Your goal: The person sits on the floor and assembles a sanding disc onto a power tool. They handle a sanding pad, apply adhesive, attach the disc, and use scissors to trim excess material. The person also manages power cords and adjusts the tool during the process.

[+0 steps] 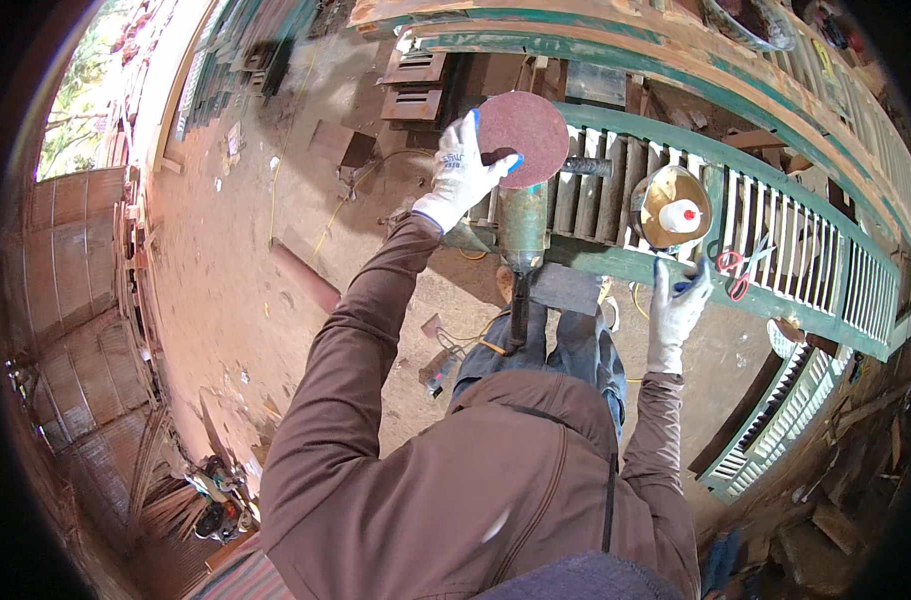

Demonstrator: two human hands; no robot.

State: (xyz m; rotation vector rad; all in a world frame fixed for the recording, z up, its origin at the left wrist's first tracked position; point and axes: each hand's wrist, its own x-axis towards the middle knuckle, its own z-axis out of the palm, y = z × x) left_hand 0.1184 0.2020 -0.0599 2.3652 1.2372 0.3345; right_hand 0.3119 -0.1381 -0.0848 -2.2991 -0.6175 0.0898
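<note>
A round reddish-brown sanding disc [525, 135] lies over the head of a green power sander [523, 225]. My left hand [457, 175], in a white glove with blue fingertips, grips the disc's left edge, its thumb on the disc's face. The sander has a dark side handle [587, 166] and a black rear end pointing toward me. My right hand [679, 315], gloved alike, is raised with its fingers apart and nothing visible in it. Just beyond it are red-handled scissors [738, 263] and a round tan container [663, 236] holding a white red-capped bottle [679, 216].
A green louvered shutter [775, 295] stretches across in front of me. Another shutter [775, 425] lies at the right. Long green-edged wooden pieces [615, 45] run along the far side. A yellow cord [322, 235] crosses the dirt floor [215, 270] at left.
</note>
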